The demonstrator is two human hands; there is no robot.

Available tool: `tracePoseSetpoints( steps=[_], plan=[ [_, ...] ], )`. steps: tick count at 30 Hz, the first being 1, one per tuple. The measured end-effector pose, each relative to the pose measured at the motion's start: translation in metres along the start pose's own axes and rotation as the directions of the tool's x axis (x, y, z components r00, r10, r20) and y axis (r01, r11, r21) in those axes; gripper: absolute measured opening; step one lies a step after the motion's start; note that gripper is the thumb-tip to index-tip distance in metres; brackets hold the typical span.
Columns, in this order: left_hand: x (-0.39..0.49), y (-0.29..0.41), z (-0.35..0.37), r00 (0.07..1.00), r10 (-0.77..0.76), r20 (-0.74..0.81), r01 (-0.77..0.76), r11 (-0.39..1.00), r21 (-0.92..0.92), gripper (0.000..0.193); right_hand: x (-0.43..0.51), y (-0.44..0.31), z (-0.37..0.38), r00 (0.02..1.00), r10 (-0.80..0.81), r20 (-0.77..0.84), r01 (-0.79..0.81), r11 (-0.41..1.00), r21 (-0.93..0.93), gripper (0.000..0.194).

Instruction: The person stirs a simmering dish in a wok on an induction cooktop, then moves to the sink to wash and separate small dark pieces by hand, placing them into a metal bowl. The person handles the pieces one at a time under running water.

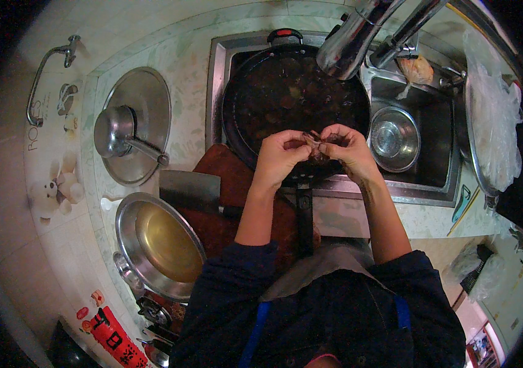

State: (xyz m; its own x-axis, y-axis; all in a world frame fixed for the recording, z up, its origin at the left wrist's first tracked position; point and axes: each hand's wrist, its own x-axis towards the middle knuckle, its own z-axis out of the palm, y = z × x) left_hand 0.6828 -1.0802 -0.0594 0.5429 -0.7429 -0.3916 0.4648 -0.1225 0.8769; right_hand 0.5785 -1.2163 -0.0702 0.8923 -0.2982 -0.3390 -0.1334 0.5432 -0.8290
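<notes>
My left hand (282,154) and my right hand (351,149) meet over the near rim of a large black pan (230,122). Between their fingertips and thumbs they pinch a small brown, soft-looking piece of food (318,155); its exact kind cannot be told. Dark liquid with several brownish pieces fills the pan, which rests over the left basin of a steel sink (213,87). The pan's long black handle (305,216) points toward me, over a reddish-brown cutting board (224,158). My fingers partly hide the piece.
A cleaver (190,187) lies at the board's left. Nearby stand a steel basin (126,230) of yellowish liquid and a steel dipper (114,131) on a round lid (153,101). A faucet (353,41) overhangs the pan. The right sink basin holds a steel bowl (395,138).
</notes>
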Motion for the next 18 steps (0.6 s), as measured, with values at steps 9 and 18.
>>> tracePoseSetpoints(
  steps=[9, 18],
  plan=[
    [-0.0008, -0.0027, 0.004, 1.0, -0.007, -0.029, 0.008, 0.998, 0.056, 0.02, 0.0006, -0.0023, 0.0057, 0.995, -0.096, -0.015, 0.095, 0.992, -0.078, 0.022],
    [0.0001, -0.0045, 0.0015, 0.999, -0.033, -0.042, 0.037, 0.995, 0.095, 0.015, 0.003, 0.0054, 0.0002, 0.997, -0.081, 0.017, 0.082, 0.993, -0.083, 0.02]
  ],
)
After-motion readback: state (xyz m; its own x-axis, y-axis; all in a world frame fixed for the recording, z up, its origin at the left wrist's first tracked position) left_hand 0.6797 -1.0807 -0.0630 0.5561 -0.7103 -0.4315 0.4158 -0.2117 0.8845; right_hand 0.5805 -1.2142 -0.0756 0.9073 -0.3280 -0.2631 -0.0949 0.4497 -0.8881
